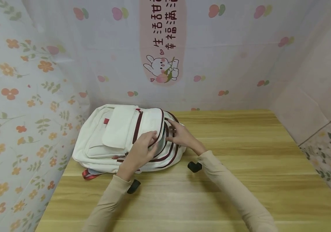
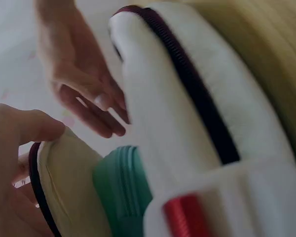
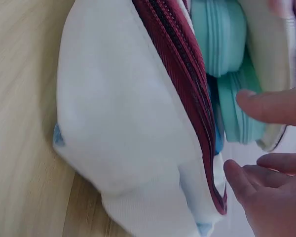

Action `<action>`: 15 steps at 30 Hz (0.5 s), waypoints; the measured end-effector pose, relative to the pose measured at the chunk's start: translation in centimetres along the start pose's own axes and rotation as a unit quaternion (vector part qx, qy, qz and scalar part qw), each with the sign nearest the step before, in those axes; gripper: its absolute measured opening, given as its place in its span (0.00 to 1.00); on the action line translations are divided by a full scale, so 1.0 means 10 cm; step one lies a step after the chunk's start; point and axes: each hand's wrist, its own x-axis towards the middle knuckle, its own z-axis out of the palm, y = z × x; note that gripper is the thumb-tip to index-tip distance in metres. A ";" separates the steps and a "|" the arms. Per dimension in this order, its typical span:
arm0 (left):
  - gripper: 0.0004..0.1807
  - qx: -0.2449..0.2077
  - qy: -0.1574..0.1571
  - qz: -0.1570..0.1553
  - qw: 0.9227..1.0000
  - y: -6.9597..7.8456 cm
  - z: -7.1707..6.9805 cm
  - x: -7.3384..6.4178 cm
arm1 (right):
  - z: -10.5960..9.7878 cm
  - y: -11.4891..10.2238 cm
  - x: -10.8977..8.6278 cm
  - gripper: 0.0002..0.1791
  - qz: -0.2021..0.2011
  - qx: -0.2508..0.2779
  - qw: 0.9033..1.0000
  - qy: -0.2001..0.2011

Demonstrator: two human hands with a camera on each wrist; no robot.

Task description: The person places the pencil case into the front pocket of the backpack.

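A white backpack (image 1: 81, 145) with dark red zippers lies on its back, its top end to the right. My left hand (image 1: 140, 149) pinches the edge of the unzipped front panel (image 2: 71, 182) between thumb and fingers, holding it away from the bag. Inside the gap sit two teal, ribbed-edged items, one upper (image 3: 219, 37) and one lower (image 3: 232, 111); something blue shows behind them. At the opening my right hand (image 1: 183, 135) has its thumb and fingers spread apart, the thumb overlapping the lower teal item in the right wrist view.
The backpack rests on a wood-grain table (image 1: 241, 180), near its far left part. A red-edged strap (image 1: 88, 174) sticks out at the bag's near side. Printed curtains (image 1: 226, 61) stand behind and at the left. Black wrist devices (image 1: 194, 166) hang under both forearms.
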 end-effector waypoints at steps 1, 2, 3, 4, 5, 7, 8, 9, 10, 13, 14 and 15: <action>0.18 0.018 0.000 0.005 1.000 0.01 0.02 -0.01 | -0.02 0.00 -0.02 0.45 0.002 -0.005 1.000 0.002; 0.16 0.033 0.002 0.012 0.999 0.01 0.03 -0.01 | -0.03 0.01 -0.04 0.44 0.005 -0.007 1.000 0.003; 0.13 0.046 0.004 0.019 0.999 0.02 0.05 -0.02 | -0.05 0.01 -0.06 0.43 0.010 -0.005 1.000 0.003; 0.11 0.058 0.006 0.026 0.998 0.02 0.06 -0.02 | -0.06 0.01 -0.07 0.42 0.013 -0.003 1.000 0.003; 0.09 0.071 0.008 0.032 0.997 0.02 0.07 -0.03 | -0.07 0.01 -0.09 0.42 0.017 -0.004 1.000 0.004; 0.07 0.091 0.008 0.039 0.995 0.02 0.09 -0.05 | -0.09 0.02 -0.12 0.41 0.020 -0.003 1.000 0.005; 0.08 0.098 0.007 0.042 0.994 0.02 0.09 -0.05 | -0.10 0.02 -0.13 0.41 0.018 -0.002 1.000 0.006; 0.08 0.104 0.007 0.042 0.994 0.02 0.09 -0.06 | -0.11 0.03 -0.14 0.40 0.015 -0.006 1.000 0.009; 0.08 0.106 0.007 0.041 0.993 0.02 0.09 -0.06 | -0.12 0.03 -0.15 0.40 0.013 -0.008 1.000 0.011; 0.08 0.107 0.020 0.038 0.993 0.03 0.09 -0.04 | -0.13 0.05 -0.17 0.40 0.008 -0.010 1.000 0.018; 0.08 0.106 0.028 0.036 0.993 0.03 0.09 -0.03 | -0.14 0.05 -0.17 0.40 0.006 -0.010 1.000 0.021; 0.09 0.105 0.035 0.033 0.993 0.04 0.08 -0.02 | -0.15 0.06 -0.18 0.40 0.007 -0.009 1.000 0.022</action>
